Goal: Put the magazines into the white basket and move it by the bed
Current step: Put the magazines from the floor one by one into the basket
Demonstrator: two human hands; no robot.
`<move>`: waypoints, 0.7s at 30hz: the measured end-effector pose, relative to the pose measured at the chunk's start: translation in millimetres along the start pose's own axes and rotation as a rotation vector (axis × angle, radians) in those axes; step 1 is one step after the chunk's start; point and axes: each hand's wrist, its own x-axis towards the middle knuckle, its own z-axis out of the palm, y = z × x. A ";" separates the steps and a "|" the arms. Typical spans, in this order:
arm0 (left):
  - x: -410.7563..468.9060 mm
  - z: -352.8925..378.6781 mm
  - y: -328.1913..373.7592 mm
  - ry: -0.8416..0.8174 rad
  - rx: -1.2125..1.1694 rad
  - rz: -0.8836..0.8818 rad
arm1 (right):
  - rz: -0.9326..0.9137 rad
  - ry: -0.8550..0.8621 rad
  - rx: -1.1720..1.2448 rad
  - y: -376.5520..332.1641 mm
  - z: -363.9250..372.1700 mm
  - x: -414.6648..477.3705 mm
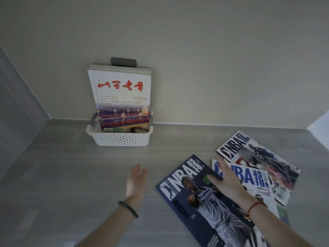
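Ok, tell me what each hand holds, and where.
Nothing is held. Left hand hangs open; right hand lies flat across an edge of the dark NBA magazine.

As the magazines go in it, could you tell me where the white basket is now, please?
In the head view, the white basket sits on the floor against the wall, left of centre, beyond the left hand, with magazines standing in it.

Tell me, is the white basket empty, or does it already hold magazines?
Not empty. The white basket holds several magazines standing upright, their tops well above its rim.
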 end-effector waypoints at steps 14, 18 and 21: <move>-107.5 68.0 -67.2 -0.052 -0.353 -0.374 | 0.072 -0.223 -0.536 96.5 23.7 -49.5; -109.0 64.5 -64.8 -0.108 -0.436 -0.370 | 0.074 -0.241 -0.569 96.6 27.2 -53.4; -111.9 64.7 -63.3 -0.197 -0.407 -0.364 | 0.087 -0.262 -0.571 97.9 31.2 -59.1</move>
